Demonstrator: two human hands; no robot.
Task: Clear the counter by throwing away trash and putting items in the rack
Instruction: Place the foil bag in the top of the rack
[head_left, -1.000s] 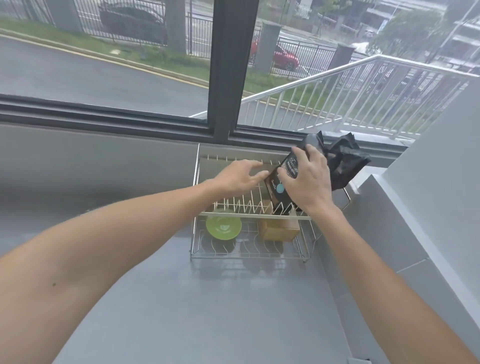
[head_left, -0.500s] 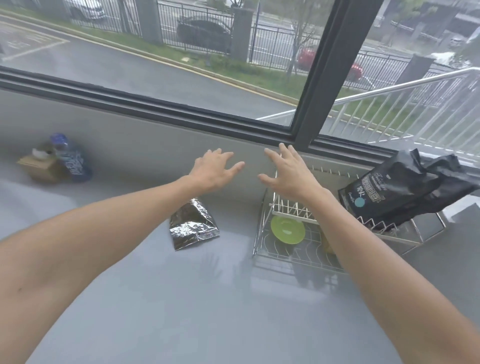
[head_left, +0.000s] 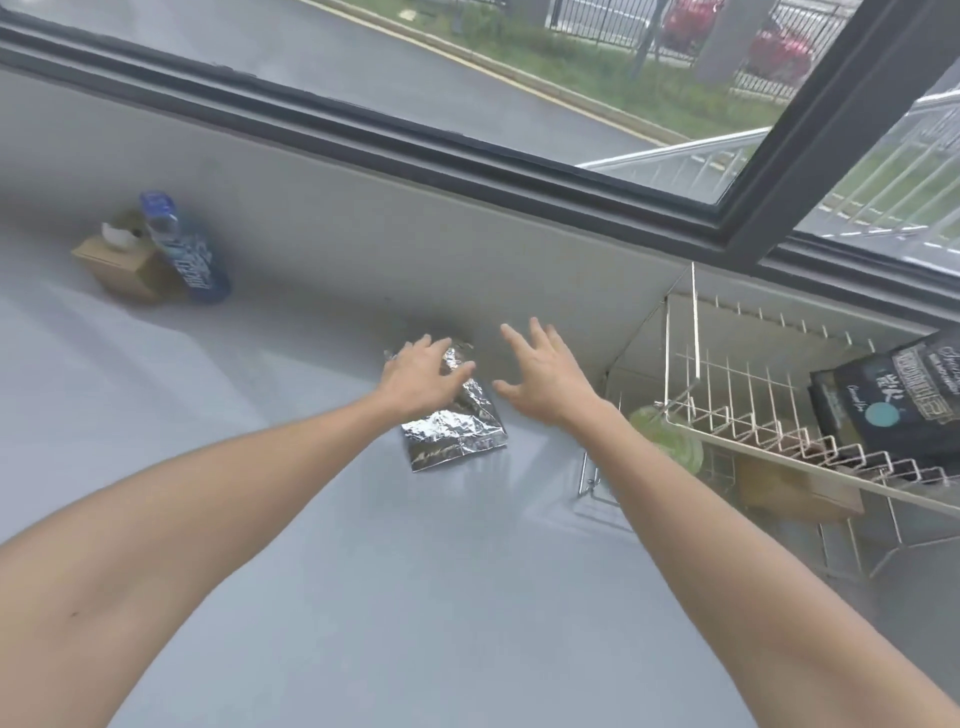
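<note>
A crumpled silver foil packet (head_left: 457, 431) lies flat on the grey counter (head_left: 322, 597) near the back wall. My left hand (head_left: 421, 376) hovers over its far end with fingers spread, covering part of it; contact is unclear. My right hand (head_left: 543, 374) is open just right of the packet, holding nothing. The wire dish rack (head_left: 691, 364) stands at the right. A black coffee bag (head_left: 893, 400) rests on its upper tier. Under that tier sit a green bowl (head_left: 670, 436) and a brown box (head_left: 795, 488).
At the far left against the wall stand a brown tissue box (head_left: 122, 265) and a blue-labelled water bottle (head_left: 182, 249) leaning on it. A low grey wall (head_left: 363, 244) and dark window frame run behind the counter.
My right hand let go of the black bag, which now rests on the rack. Both hands moved left and down to the foil packet, and the view swung left.
</note>
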